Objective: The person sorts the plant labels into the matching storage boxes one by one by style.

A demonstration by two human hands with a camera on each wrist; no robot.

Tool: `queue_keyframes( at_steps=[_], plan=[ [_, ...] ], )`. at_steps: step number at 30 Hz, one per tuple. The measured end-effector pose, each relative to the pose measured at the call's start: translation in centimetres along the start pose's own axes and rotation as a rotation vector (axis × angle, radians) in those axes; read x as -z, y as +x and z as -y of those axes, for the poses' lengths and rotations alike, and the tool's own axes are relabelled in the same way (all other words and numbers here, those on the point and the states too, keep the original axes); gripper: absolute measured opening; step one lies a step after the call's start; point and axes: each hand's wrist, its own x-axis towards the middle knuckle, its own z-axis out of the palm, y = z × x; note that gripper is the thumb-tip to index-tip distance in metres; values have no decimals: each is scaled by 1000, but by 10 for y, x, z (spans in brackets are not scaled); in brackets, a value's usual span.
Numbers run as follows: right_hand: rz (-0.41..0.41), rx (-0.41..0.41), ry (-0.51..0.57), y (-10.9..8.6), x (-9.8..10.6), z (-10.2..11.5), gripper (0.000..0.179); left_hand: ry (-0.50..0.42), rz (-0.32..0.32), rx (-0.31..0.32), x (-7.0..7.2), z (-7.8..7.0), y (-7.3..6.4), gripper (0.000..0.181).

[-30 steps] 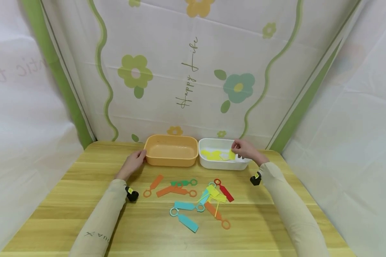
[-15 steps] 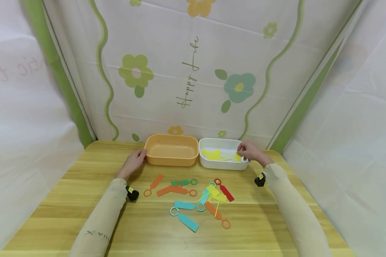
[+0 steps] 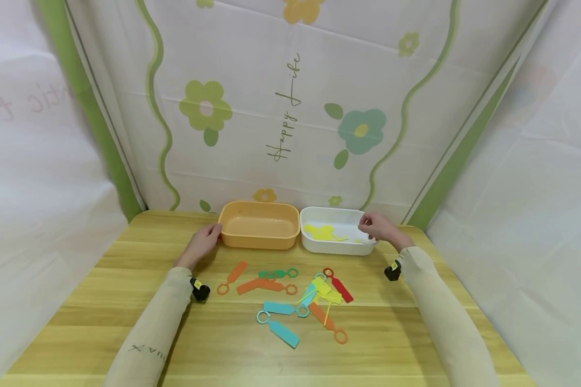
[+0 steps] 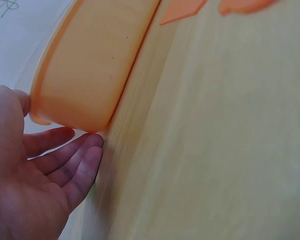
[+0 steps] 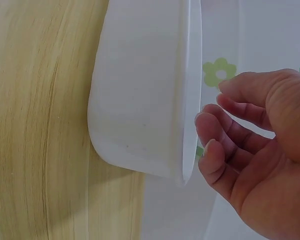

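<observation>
My left hand [image 3: 203,243] holds the left end of an orange plastic bin [image 3: 260,242]. In the left wrist view the thumb is at its rim and the fingertips lie against the outer wall. Over the right end of a white bin [image 3: 336,247] hovers my right hand [image 3: 378,227], fingers loosely bent with nothing between them. Inside that bin lie several flat yellow plastic labels [image 3: 320,232], mostly toward its left. The front wall partly hides a small bit of yellow near the right end.
Ring-ended plastic tags lie scattered in front: orange [image 3: 234,273], green [image 3: 278,273], blue [image 3: 284,334] and red [image 3: 342,289]. Two yellow T-shaped labels [image 3: 333,297] overlap a blue one. A patterned curtain [image 3: 271,107] hangs close behind both bins.
My right hand moved right and let go of a yellow label, which dropped into the white bin. The left hand stayed at the orange bin.
</observation>
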Motion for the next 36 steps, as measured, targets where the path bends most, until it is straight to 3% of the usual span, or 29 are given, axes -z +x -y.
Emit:
queue_keyframes(
  at_steps=[9, 31, 36],
  plan=[
    [15, 15, -21, -5, -3, 9, 19, 0, -16, -9, -1, 2, 1, 62],
    [48, 201, -58, -27, -36, 43, 9, 0, -8, -5, -2, 1, 3, 63],
    [126, 225, -88, -34, -42, 54, 9, -3, -10, 0, -2, 2, 3, 62]
  ],
)
